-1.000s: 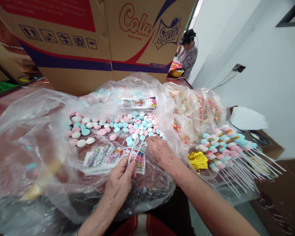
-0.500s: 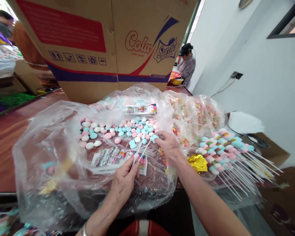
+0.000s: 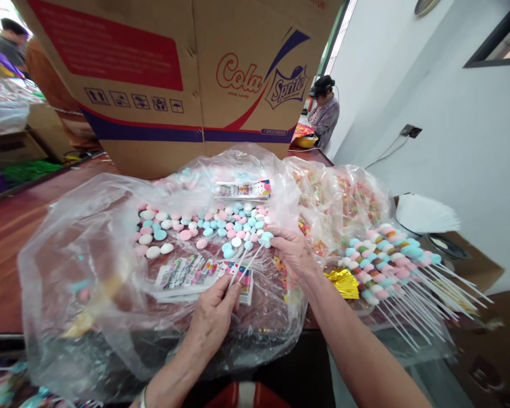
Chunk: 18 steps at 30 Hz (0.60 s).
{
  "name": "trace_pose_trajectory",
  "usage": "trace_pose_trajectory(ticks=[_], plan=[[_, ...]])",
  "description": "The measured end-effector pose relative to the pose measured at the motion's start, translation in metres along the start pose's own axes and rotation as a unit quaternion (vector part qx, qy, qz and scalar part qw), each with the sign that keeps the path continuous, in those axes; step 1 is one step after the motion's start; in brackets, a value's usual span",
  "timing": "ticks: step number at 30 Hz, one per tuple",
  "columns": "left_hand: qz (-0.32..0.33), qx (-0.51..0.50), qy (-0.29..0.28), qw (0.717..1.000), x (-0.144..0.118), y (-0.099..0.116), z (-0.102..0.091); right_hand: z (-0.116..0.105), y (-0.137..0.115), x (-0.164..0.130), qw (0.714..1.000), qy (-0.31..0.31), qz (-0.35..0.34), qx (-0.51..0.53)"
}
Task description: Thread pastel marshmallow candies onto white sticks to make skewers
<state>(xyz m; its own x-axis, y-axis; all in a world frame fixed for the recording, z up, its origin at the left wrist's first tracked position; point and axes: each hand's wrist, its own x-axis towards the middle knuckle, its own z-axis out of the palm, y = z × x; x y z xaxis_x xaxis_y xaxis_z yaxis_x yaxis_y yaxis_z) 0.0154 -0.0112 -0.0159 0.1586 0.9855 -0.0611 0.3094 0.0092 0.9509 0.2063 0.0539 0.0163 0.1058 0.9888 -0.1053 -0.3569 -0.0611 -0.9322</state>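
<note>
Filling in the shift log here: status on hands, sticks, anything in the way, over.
Left hand: gripping two white sticks. Right hand: pinching blue candy at one stick's tip. Printed stack beneath the sticks; nothing visible blocking that tip.

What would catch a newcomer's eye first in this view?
Probably the big cardboard box marked Cola and Sprite, towering at the back of the table. Before it lie scattered pink, white and blue candies; nearer, the left hand holds two white sticks, and the right hand a blue candy at one stick's tip. Off to the right is a pile of candy skewers.
</note>
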Motion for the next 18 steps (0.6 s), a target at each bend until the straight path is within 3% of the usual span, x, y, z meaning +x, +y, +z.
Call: trace_pose_trajectory(ticks=[7,12,18], plan=[[0.001,-0.008,-0.006,1.0,0.001,0.002,0.001,-0.004,0.006,0.004,1.0,0.0,-0.018,-0.018],[-0.003,-0.003,-0.001,1.0,0.001,0.003,0.001,-0.011,0.013,0.004,0.993,-0.032,-0.044,-0.107],[0.002,0.001,0.02,1.0,0.001,0.002,0.003,-0.011,0.011,-0.006,0.964,-0.056,-0.089,-0.244]])
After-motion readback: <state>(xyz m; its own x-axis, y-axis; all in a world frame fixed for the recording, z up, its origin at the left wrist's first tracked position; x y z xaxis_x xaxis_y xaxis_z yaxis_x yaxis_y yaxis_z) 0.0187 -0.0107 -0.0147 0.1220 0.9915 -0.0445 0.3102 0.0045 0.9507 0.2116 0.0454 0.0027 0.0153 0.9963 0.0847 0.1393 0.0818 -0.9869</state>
